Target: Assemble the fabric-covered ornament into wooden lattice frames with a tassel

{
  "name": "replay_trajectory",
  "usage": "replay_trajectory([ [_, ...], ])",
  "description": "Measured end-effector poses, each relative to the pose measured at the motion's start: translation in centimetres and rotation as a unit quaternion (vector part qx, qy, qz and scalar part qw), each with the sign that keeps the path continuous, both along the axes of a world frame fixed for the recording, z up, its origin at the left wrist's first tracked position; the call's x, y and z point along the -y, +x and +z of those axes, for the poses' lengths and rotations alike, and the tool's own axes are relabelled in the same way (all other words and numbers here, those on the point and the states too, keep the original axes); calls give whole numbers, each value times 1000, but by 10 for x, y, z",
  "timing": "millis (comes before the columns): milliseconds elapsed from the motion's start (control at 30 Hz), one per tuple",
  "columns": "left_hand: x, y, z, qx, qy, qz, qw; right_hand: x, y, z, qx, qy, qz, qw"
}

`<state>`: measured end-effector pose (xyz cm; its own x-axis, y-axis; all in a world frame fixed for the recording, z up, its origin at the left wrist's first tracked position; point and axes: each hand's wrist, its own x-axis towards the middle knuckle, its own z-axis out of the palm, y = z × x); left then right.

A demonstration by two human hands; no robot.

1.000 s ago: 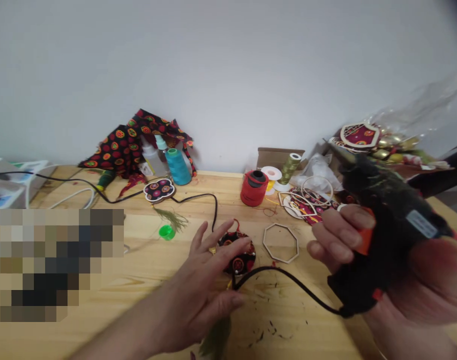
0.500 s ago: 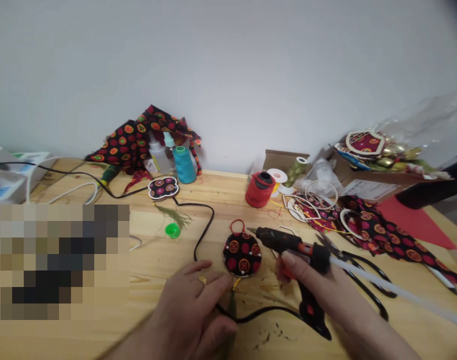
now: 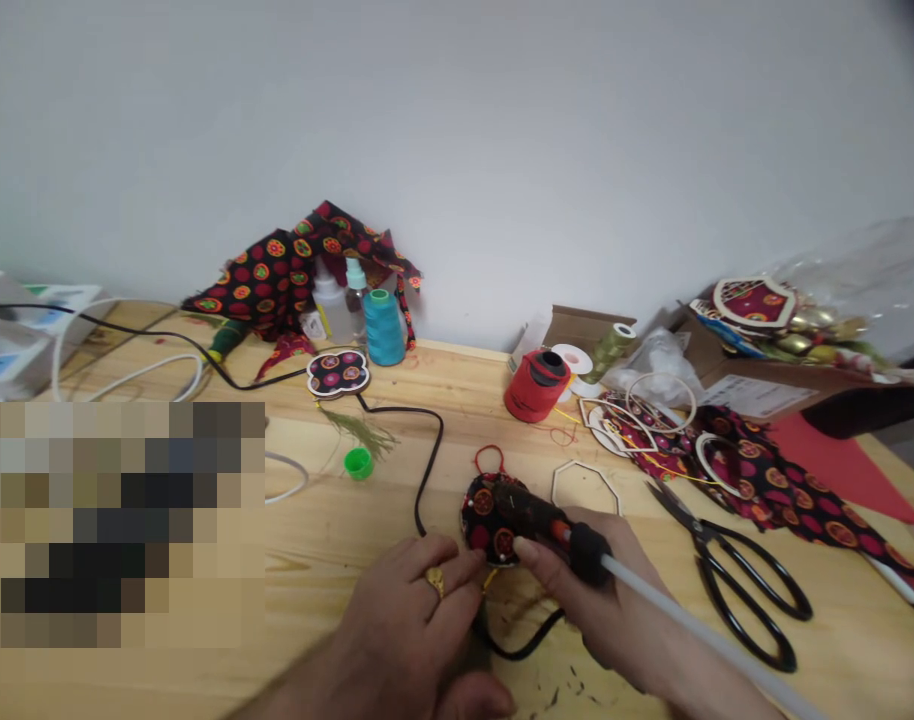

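Glue gun [image 3: 528, 512], pinched in right-hand fingers [image 3: 536, 552], touched the fabric disc [image 3: 478, 510], and left-hand fingers [image 3: 457, 566], pressed together just beside it, rightly held it steady.

Left hand [image 3: 408, 625] palm-down, right hand [image 3: 584, 600] curled — close together

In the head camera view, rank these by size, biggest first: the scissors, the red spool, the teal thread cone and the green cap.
1. Black-handled scissors
2. Red thread spool and teal thread cone: these look about alike, so I won't rank them.
3. Green bottle cap
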<state>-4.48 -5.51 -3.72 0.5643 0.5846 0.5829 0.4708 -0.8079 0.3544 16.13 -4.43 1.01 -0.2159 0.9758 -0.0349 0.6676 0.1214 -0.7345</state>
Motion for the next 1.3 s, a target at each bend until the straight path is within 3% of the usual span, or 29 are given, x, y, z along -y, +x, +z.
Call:
replay_trajectory([
  [433,1,5,-16,10,8,31,999,-4,-3,0,-7,-32,-19,999],
  [767,2,5,0,23,-4,39,999,-4,3,12,-6,-68,-45,997],
  [967,-10,7,23,-33,-109,204,972,2,4,9,-36,-74,-66,994],
  [1167,-34,21,24,-101,-221,152,958,6,0,4,-30,-48,-68,996],
  [1300,-33,21,18,-100,-231,143,957,7,0,2,-45,-44,-67,996],
])
